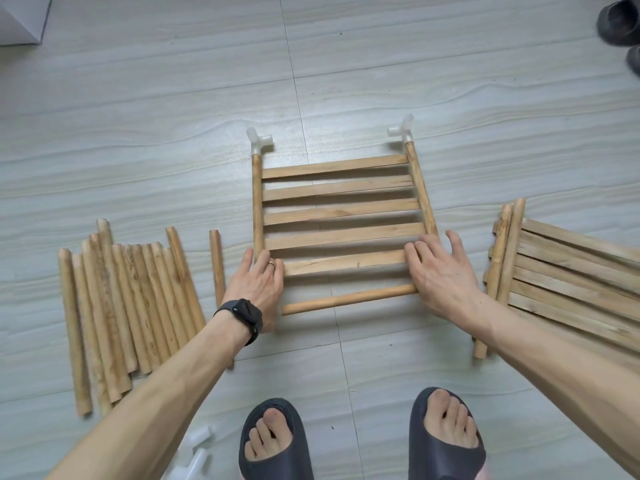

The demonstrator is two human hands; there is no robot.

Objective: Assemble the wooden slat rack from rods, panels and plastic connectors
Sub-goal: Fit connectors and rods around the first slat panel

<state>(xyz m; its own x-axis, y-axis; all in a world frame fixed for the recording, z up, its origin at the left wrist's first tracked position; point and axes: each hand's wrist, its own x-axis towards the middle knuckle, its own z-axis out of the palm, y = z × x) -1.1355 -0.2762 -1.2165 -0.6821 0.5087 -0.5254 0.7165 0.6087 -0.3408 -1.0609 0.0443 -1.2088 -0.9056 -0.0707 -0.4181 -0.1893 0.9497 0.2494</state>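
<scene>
Currently the grey floor (173, 116) carries every part. The slat panel (341, 211) lies flat at mid-floor, its slats running between two side rods. A stack of panels (568, 282) lies askew toward the floor's right edge. A pile of rods (128, 306) lies toward the left edge, with a single rod (217, 268) apart from it, between the pile and the slat panel.

The left hand (258, 285) lies flat on the panel's near left corner, fingers straight and close together. The right hand (443, 271) lies flat on the near right corner, fingers slightly spread and thumb out to the side. A cross rod (349, 299) spans the near side between the two hands; its ends are hidden under them.

A white connector (259, 142) caps the far end of the left side rod, and a second connector (403, 130) caps the right one. Loose connectors (197, 455), blurred, lie at the near edge. A black watch (242, 315) sits on the left wrist.
</scene>
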